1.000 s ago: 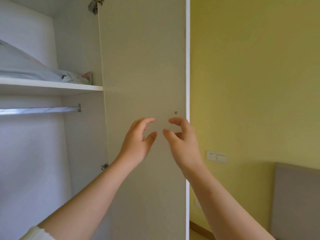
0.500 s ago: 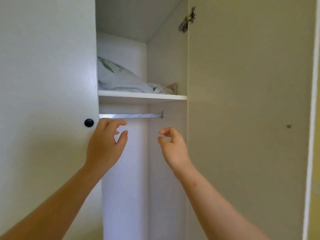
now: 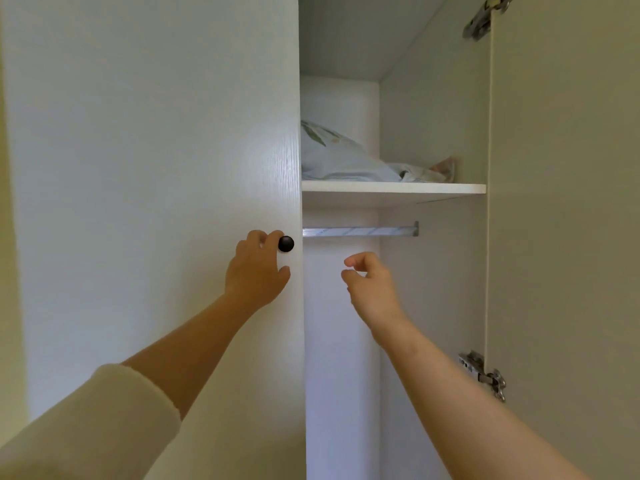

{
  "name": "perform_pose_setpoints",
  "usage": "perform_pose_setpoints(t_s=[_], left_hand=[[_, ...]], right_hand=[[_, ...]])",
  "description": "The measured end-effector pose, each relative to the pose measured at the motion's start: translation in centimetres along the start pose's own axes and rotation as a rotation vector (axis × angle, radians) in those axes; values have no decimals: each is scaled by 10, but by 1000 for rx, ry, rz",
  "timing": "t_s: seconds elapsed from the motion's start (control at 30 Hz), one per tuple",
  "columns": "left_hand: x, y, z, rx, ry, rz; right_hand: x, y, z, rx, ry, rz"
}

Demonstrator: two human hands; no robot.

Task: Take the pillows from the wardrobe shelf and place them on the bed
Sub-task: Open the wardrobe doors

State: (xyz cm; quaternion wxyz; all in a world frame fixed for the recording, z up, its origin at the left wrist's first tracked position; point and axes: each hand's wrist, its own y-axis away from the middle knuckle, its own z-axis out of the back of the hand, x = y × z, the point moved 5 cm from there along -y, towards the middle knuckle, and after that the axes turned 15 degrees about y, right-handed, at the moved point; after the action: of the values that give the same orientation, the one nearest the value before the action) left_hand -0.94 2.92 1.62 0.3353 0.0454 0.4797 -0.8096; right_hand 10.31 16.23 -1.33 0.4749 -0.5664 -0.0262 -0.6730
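Observation:
A pale pillow (image 3: 337, 157) with a leaf print lies on the white wardrobe shelf (image 3: 393, 190), partly hidden behind the closed left door (image 3: 156, 168). A second crumpled piece of fabric (image 3: 424, 173) lies beside it at the shelf's right end. My left hand (image 3: 258, 268) rests on the left door, its fingers curled beside the black round knob (image 3: 286, 243). My right hand (image 3: 369, 284) hangs in the open gap below the shelf, fingers loosely curled and holding nothing.
A metal hanging rail (image 3: 360, 231) runs under the shelf. The right door (image 3: 564, 202) stands swung open, with hinges (image 3: 485, 374) at its inner edge. The bed is out of view.
The view has swung left from the open right door to the closed left one. My left hand has risen to the black knob. My right hand has stayed low in the gap.

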Motion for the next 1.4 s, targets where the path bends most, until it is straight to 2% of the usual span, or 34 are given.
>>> perform_pose_setpoints(t_s=[0.1, 0.23, 0.4, 0.6, 0.73, 0.93, 1.07, 1.17, 1.27, 1.4], left_hand=[[-4, -12, -7, 52, -28, -53], [-7, -23, -6, -27, 63, 8], [-8, -20, -2, -97, 127, -23], [-20, 18, 35, -104, 405, -85], [-32, 55, 68, -64, 661, -61], [-32, 97, 113, -91, 938, -17], [-26, 126, 153, -126, 1010, -85], [-14, 154, 192, -200, 1080, -112], [-5, 182, 229, -313, 1179, -49], [6, 214, 270, -592, 1275, 54]], right_hand=[[-2, -4, -6, 16, -1, -11], [-1, -4, -12, 16, -59, -11], [8, -1, -19, 45, -133, 43], [21, 8, -17, 66, -201, 172], [45, 25, -24, 187, -308, 273], [84, 65, -42, 382, -537, 445], [115, 98, -55, 479, -654, 586], [141, 128, -72, 583, -673, 728], [167, 161, -97, 699, -617, 847], [201, 199, -134, 718, -571, 974]])
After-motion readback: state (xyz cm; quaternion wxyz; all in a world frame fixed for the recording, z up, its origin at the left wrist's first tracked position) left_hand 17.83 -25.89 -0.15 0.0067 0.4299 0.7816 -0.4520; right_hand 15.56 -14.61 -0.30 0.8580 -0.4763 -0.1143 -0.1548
